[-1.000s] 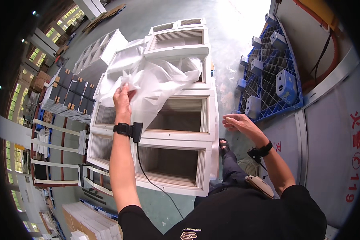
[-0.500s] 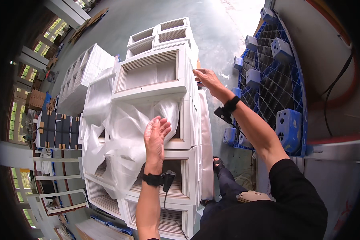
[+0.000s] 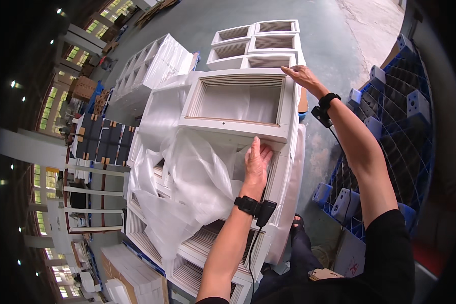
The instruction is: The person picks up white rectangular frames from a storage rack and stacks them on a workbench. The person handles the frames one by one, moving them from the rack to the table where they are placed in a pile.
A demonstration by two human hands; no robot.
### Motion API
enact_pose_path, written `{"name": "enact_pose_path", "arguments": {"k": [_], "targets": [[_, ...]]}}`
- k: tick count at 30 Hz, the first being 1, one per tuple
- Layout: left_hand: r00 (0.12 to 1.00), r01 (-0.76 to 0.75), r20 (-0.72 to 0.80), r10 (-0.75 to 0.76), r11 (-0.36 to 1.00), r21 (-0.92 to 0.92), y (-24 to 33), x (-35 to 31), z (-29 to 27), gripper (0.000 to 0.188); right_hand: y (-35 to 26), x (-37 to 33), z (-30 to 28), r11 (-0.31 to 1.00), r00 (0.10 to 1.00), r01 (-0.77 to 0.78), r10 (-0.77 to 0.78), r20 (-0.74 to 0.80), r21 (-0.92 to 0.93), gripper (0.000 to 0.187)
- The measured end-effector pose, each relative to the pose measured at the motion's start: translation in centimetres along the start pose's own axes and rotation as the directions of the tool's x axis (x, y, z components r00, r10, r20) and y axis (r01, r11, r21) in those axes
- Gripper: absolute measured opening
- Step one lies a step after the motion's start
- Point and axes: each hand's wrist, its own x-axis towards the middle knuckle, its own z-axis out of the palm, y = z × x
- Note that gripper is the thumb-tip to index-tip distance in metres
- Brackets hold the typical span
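Note:
A stack of white rectangular frames (image 3: 200, 121) lies near the middle, its opening showing thin layered inner edges. At its far right corner my right hand (image 3: 303, 76) has its fingers bent over the edge and closed on the white frame. My left hand (image 3: 258, 163) is just below the near edge of that stack, palm facing up, thumb raised and fingers apart. It holds nothing that I can see. Crumpled translucent plastic film (image 3: 200, 172) spreads over the lower frames to the left of this hand. Each wrist wears a black band with a small device and cable.
More white frame stacks (image 3: 276, 41) stand beyond, and a film-wrapped stack (image 3: 169, 63) is at the far left. Blue plastic pallets (image 3: 385, 147) stand upright along the right. Flat white panels (image 3: 137, 273) lie at lower left. My foot (image 3: 298, 222) is beside the stack.
My left hand has moved up from over the film to the near edge of the frame stack. My right hand has come onto the far right corner. The view has shifted, moving the stacks rightward.

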Motion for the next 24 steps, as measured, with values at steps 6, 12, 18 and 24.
{"name": "enact_pose_path", "arguments": {"k": [6,12,18,24], "targets": [[0.999,-0.041,-0.032,0.042,0.998,0.040,-0.5,0.6,0.2,0.077,0.2,0.2,0.5,0.992,0.981,-0.080,0.061,0.185,0.095,0.093],[0.997,-0.075,0.004,0.075,0.994,0.083,0.1,0.9,2.2,0.072,3.5,2.3,0.2,0.974,0.971,0.062,-0.008,0.238,-0.220,0.059],[0.998,-0.068,-0.004,0.068,0.997,0.044,0.1,1.5,2.9,0.067,4.8,2.5,0.3,0.988,0.998,-0.056,0.056,-0.005,-0.146,0.099],[0.998,-0.055,-0.011,0.055,0.998,-0.011,0.3,0.7,0.8,0.066,1.5,-1.0,-0.5,0.986,0.987,-0.132,0.140,0.073,-0.105,0.113]]}}
